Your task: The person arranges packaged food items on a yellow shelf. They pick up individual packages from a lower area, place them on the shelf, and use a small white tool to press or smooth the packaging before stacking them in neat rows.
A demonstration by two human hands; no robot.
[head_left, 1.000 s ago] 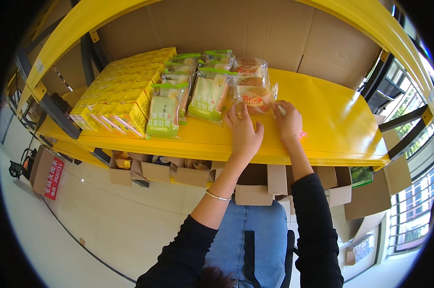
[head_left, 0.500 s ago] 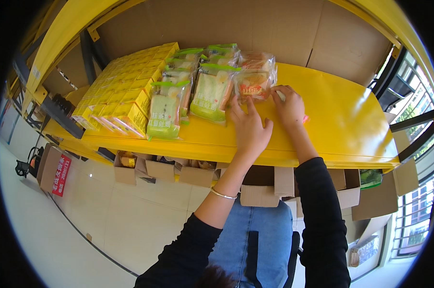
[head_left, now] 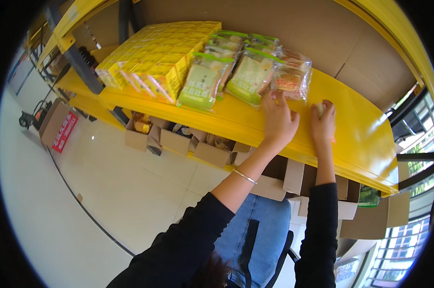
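At the front of the yellow shelf (head_left: 349, 139), my left hand (head_left: 280, 122) has its thumb apart from the fingers. Its fingertips are at the lower edge of a clear-wrapped bread packet (head_left: 288, 82), beside a green-topped bread packet (head_left: 250, 79); I cannot tell whether it presses on either. To the right, my right hand (head_left: 324, 126) has its fingers bent around a small whitish thing (head_left: 320, 110), mostly covered and too small to name. A second green bread packet (head_left: 202, 81) stands further left, with more packets behind both.
Rows of yellow boxes (head_left: 164, 62) fill the shelf's left part. Cardboard lines the back (head_left: 298, 29). Below the shelf edge stand several open cartons (head_left: 212, 152). A dark shelf post (head_left: 75, 60) rises at left, and a barred window (head_left: 404, 245) is at right.
The view has turned, so the shelf and its goods appear tilted and further right. My right hand is now a little further from the clear-wrapped bread; my left hand stays by the packets.
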